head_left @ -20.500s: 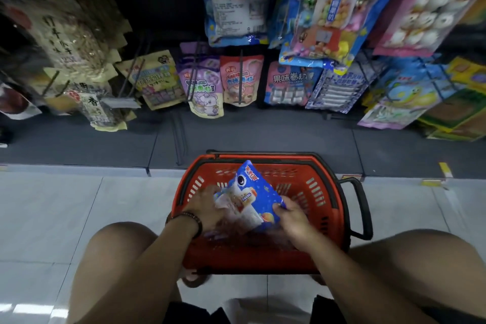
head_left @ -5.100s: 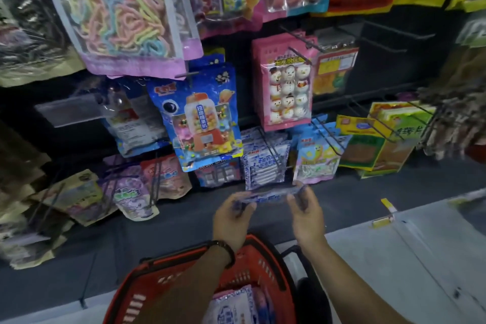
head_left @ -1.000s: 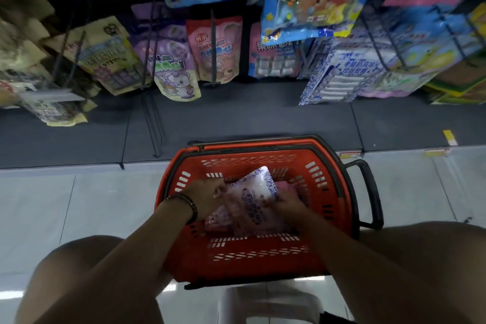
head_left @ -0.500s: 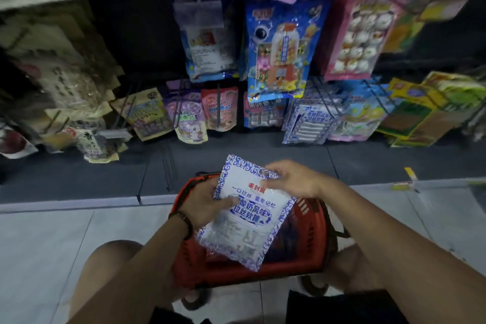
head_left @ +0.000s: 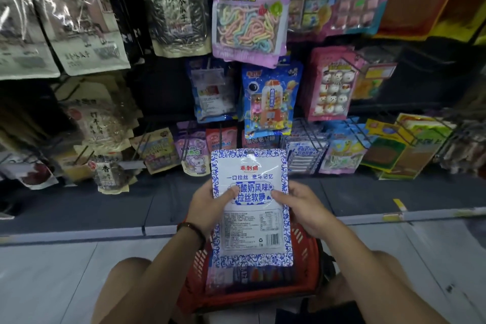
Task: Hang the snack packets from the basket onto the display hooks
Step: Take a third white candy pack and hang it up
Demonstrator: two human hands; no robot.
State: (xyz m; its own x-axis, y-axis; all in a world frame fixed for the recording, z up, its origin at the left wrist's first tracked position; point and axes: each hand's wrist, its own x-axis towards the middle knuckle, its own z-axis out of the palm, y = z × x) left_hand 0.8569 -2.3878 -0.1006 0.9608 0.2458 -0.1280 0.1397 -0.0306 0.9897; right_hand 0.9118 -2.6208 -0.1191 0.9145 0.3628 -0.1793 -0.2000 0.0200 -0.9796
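Note:
I hold a white snack packet with a blue patterned border (head_left: 251, 229) upright in front of me, its hang hole at the top. My left hand (head_left: 210, 208) grips its left edge and my right hand (head_left: 302, 208) grips its right edge, thumbs on the front. The red basket (head_left: 305, 265) sits on the floor between my knees, mostly hidden behind the packet; more packets lie in it. Matching blue-and-white packets (head_left: 305, 156) hang on a low hook just right of the held packet's top.
The display wall ahead is crowded with hanging bags: a blue candy packet (head_left: 269, 102), a pink packet (head_left: 332, 84), a rainbow-strip packet (head_left: 248, 16), seed bags (head_left: 84, 23) at upper left. Bare wire hooks (head_left: 426, 56) stick out at right. A dark base ledge (head_left: 105, 205) runs below.
I have lifted the packet from tilted over the basket to upright and higher, with both hands now at its sides. The view has tilted up to the display wall.

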